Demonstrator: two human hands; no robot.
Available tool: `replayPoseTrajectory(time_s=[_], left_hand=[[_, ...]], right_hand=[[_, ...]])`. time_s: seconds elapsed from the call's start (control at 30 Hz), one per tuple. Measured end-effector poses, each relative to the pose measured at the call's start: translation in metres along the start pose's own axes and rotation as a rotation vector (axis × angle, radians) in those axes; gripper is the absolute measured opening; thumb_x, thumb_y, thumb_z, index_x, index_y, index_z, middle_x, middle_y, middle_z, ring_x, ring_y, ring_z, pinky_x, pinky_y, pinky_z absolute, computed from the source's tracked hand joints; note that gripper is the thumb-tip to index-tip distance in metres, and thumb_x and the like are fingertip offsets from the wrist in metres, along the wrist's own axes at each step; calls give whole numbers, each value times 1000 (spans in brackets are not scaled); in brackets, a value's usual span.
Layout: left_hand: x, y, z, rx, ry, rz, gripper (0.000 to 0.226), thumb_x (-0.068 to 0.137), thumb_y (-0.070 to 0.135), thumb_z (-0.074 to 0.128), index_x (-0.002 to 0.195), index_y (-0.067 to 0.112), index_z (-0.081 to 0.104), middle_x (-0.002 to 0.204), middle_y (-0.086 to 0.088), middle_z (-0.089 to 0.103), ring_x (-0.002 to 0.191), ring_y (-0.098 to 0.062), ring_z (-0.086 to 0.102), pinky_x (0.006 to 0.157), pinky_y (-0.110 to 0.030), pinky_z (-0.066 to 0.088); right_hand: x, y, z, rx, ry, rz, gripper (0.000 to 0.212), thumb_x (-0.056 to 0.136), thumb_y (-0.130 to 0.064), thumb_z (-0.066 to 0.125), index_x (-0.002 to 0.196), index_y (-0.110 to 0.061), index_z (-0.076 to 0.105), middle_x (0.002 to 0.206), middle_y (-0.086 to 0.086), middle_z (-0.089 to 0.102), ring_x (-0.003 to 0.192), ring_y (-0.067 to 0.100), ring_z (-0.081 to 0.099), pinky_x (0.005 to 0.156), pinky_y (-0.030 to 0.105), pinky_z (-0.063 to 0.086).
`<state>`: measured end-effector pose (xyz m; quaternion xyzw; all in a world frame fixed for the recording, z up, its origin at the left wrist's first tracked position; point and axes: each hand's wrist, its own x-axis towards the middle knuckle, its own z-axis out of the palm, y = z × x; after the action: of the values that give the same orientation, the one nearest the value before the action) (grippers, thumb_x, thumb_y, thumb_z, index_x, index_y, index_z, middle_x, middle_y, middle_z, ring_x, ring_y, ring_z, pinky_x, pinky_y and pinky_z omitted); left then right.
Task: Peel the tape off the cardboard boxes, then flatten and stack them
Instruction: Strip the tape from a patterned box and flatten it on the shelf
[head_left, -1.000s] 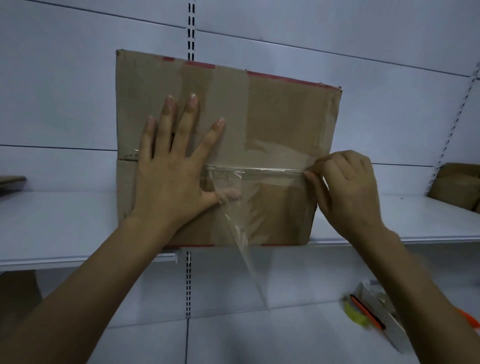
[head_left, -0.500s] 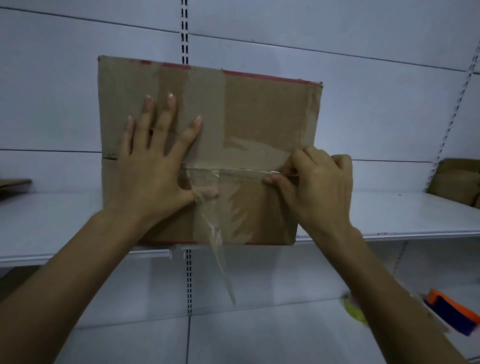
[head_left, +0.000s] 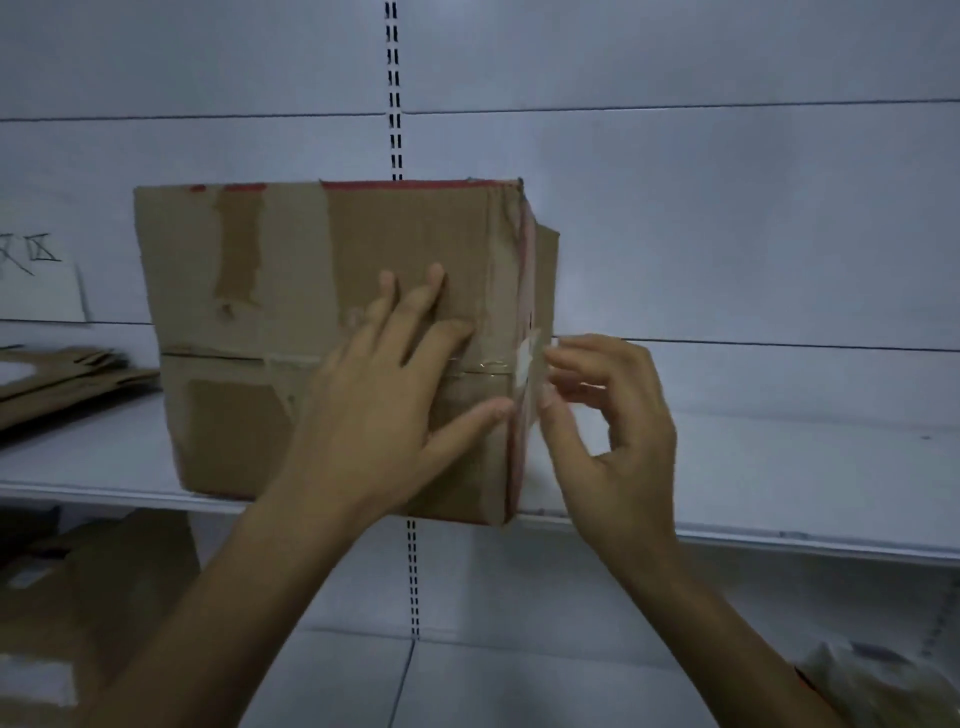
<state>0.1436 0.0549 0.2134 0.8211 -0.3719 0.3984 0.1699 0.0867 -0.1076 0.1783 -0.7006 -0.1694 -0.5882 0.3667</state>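
Observation:
A worn brown cardboard box (head_left: 291, 312) with red edges stands on the white shelf (head_left: 779, 467), turned so that its right side shows a little. Clear tape (head_left: 485, 366) runs along the middle seam to the right corner, where a whitish patch sits. My left hand (head_left: 384, 415) lies flat on the front face near that corner, fingers spread. My right hand (head_left: 608, 415) is at the corner, with thumb and fingertips pinching the tape end on the box's side.
Flattened cardboard (head_left: 72, 376) lies on the shelf at the left. More cardboard (head_left: 88, 597) sits below at the lower left. A crumpled clear wad (head_left: 872, 680) is on the lower shelf at the right. The slotted upright (head_left: 395, 104) runs behind the box.
The view shifted, so the box now sits left with its right side visible. My left hand slid right along the front face. My right hand went around the corner. The hanging strip is gone from view.

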Motion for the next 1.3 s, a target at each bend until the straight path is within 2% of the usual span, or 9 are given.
replayPoseTrajectory(time_s=[0.1, 0.2, 0.3, 0.43, 0.53, 0.67, 0.83, 1.07, 1.3], left_hand=[[-2, 20, 14, 108, -14, -89, 75, 72, 81, 36, 119, 25, 52, 158, -2, 18, 144, -30, 17, 109, -55, 29], [2, 42, 24, 177, 76, -199, 71, 69, 80, 47, 105, 19, 54, 144, -9, 37, 128, -31, 40, 97, -51, 44], [9, 48, 26, 242, 163, -308, 72, 65, 84, 51, 90, 16, 50, 120, -11, 45, 105, -30, 48, 76, -45, 51], [8, 46, 19, 139, 184, -404, 68, 57, 80, 54, 79, 17, 43, 128, -10, 39, 112, -29, 44, 77, -36, 49], [2, 43, 9, 137, 186, -422, 59, 58, 64, 66, 76, 12, 45, 129, -10, 38, 115, -25, 41, 77, -29, 40], [-1, 43, 6, 110, 190, -446, 51, 64, 47, 77, 80, 8, 49, 131, -8, 34, 107, -9, 32, 83, -26, 36], [-1, 45, 7, 89, 186, -436, 46, 68, 42, 78, 83, 10, 49, 134, -8, 31, 117, -10, 33, 89, -26, 36], [-2, 40, -2, 170, 127, -438, 49, 62, 48, 78, 82, 12, 49, 134, -8, 31, 123, -26, 39, 88, -36, 43], [-9, 30, -13, 38, 146, -461, 55, 55, 55, 66, 81, 9, 50, 131, -7, 31, 123, -24, 38, 96, -32, 35]], right_hand=[[15, 32, -26, 15, -67, 208, 37, 88, -11, 65, 122, -22, 55, 116, -17, 51, 105, -1, 55, 82, 10, 47], [32, 57, -33, -46, -382, 294, 77, 83, -26, 74, 146, -26, 30, 145, -10, 37, 131, 4, 38, 106, 22, 38], [43, 65, -27, -52, -548, 305, 99, 77, -36, 77, 152, -26, 13, 158, -5, 20, 142, 11, 23, 114, 30, 29], [49, 85, -28, 117, -545, 413, 82, 80, -33, 75, 148, -24, 30, 150, -5, 35, 135, 12, 35, 107, 26, 33], [52, 118, -30, 3, -481, 477, 62, 90, -22, 65, 144, -21, 36, 145, 1, 43, 129, 18, 45, 103, 30, 39], [50, 145, -19, -86, -523, 413, 57, 92, -12, 57, 145, -23, 37, 142, 9, 44, 123, 23, 49, 96, 27, 39], [56, 165, 3, -122, -534, 374, 58, 93, -6, 48, 146, -26, 36, 139, 11, 47, 122, 26, 50, 97, 33, 43], [51, 174, 18, -243, -334, 84, 41, 90, -6, 54, 127, -22, 62, 109, 9, 61, 93, 28, 59, 72, 36, 51], [45, 168, 24, -153, -302, -87, 33, 85, -9, 65, 117, -14, 67, 104, 5, 63, 90, 22, 62, 71, 33, 52]])
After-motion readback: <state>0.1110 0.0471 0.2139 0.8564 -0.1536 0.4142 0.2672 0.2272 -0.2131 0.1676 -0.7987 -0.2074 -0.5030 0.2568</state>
